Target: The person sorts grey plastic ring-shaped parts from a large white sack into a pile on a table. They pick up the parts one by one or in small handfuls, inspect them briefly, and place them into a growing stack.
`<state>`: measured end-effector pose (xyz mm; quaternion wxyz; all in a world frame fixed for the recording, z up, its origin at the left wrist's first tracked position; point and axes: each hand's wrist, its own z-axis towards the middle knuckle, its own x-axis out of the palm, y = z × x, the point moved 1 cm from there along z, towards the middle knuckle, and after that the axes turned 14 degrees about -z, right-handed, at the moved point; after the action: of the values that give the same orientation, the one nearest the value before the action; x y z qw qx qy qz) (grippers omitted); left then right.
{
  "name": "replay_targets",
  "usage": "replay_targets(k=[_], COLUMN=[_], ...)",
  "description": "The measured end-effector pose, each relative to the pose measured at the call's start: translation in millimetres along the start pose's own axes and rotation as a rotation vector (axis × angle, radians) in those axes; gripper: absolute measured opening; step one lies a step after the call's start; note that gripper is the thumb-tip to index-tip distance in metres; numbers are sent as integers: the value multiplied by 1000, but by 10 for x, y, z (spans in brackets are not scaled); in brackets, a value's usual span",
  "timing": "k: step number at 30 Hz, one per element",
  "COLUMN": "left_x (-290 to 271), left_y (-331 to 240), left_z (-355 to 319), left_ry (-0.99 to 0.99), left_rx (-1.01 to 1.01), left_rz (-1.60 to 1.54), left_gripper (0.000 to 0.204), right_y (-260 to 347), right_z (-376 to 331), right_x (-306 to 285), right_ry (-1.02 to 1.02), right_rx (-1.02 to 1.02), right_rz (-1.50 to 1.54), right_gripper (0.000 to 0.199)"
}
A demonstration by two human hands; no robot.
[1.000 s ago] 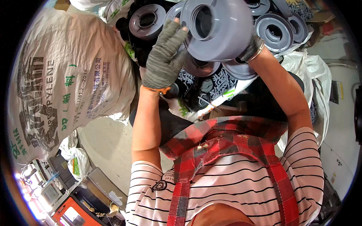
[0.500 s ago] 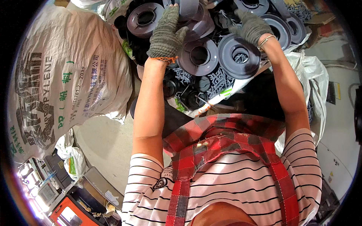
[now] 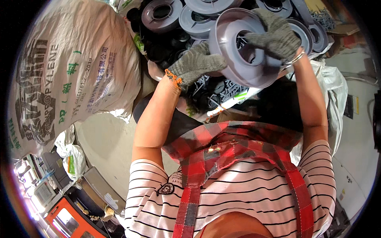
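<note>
A grey plastic flanged ring, with a round opening in its middle, is tilted up above the heap. My right hand, in a grey knitted glove, is closed on its upper right part, the thumb reaching over the opening. At the ring's left edge is my left hand, gloved alike with an orange cuff edge. Its thumb lies over the rim; the fingertips are partly hidden there. More grey rings lie just beyond my hands, over black round parts and small grey plastic pieces.
A large white woven sack bulges at the left. White plastic sheeting hangs at the right beside a pale cabinet. A white tube-like edge borders the heap in front of me. An orange-framed machine stands lower left.
My right hand has raised and tilted a ring that lay on the heap. My left hand has left the far rings and come down and right to the raised ring's edge.
</note>
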<state>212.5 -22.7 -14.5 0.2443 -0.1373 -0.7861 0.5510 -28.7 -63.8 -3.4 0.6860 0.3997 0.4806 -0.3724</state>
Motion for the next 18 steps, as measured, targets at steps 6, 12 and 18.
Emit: replay_targets(k=[6,12,18], left_x=[-563,-1384,-1031], left_y=[-10,91,-134], left_z=[-332,-730,-677], left_ry=[-93,-1105,-1253], left_rx=[256,537,183], left_rz=[-578,-221,320], left_gripper=[42,40,68], right_y=[402,1584,2078], right_z=[234,58,-40], right_x=[498,1074,1942], right_ry=[-76,402,558], right_rx=[-71,-391,-719], right_rz=[371,353,-128], right_gripper=[56,61,62])
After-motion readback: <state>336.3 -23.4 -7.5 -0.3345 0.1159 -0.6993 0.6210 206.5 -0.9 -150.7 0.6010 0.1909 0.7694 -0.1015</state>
